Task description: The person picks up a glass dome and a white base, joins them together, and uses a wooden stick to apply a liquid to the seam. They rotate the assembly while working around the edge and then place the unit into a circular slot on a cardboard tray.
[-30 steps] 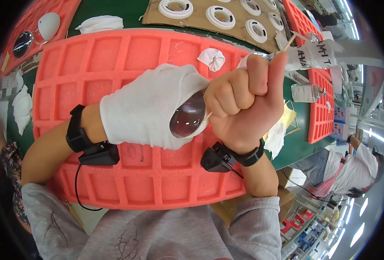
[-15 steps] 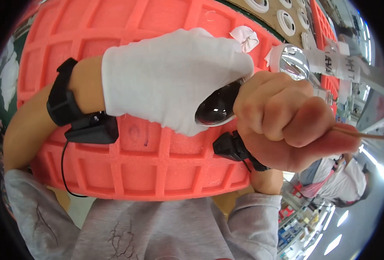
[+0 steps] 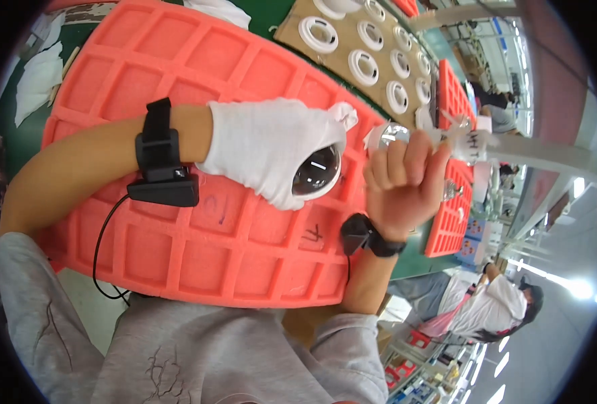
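My left hand (image 3: 265,145), in a white cloth glove, is wrapped round a glossy black dome (image 3: 317,172) with a white rim. It is held over a red foam tray (image 3: 204,273) with square pockets. My bare right hand (image 3: 406,178) is raised to the right of the dome, apart from it, its fingers curled in. Whatever those fingers hold, if anything, is hidden. A crumpled white scrap (image 3: 344,116) shows just beyond the glove. Behind the right hand is a shiny clear dome (image 3: 389,135) in a white surround.
At the back, a brown board (image 3: 342,50) carries several white rings. Another red tray (image 3: 450,229) lies to the right on the green table (image 3: 409,266). White cloths (image 3: 39,84) lie at the left. A co-worker (image 3: 473,303) is off to the right. A cable hangs from my left wrist device (image 3: 164,188).
The view has shifted and shows more of the tray and board. My right hand has drawn away from the black dome; the thin stick that stuck out of it is no longer visible.
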The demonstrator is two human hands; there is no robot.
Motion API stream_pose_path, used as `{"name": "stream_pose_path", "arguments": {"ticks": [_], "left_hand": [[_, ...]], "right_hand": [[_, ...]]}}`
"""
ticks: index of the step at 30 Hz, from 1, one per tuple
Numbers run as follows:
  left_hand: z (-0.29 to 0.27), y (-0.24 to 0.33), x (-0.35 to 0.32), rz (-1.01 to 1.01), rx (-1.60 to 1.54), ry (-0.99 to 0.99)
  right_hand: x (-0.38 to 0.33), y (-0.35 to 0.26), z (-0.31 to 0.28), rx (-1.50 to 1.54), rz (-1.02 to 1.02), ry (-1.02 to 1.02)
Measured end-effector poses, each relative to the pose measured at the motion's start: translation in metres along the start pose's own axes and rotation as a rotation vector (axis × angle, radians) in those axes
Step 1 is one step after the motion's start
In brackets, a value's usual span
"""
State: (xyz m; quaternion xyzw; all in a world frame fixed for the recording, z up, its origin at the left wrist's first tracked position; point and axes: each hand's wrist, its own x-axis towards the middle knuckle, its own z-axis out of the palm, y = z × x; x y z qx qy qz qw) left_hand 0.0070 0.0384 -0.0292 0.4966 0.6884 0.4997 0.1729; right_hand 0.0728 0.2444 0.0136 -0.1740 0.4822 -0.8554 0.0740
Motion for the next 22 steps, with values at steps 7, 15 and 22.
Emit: {"name": "stream_pose_path", "arguments": {"ticks": [7, 15, 22], "left_hand": [[-0.005, 0.003, -0.001, 0.102, 0.133, 0.042], [-0.01, 0.0, 0.004, 0.073, 0.069, -0.082], [-0.009, 0.008, 0.0, 0.009, 0.06, -0.045]], "right_hand": [[-0.013, -0.037, 0.055, -1.677, 0.303, -0.172], [0.015, -0.047, 0.089, -2.051, 0.494, -0.578], [0.026, -0.048, 0.08, -1.981, 0.441, -0.634]]}}
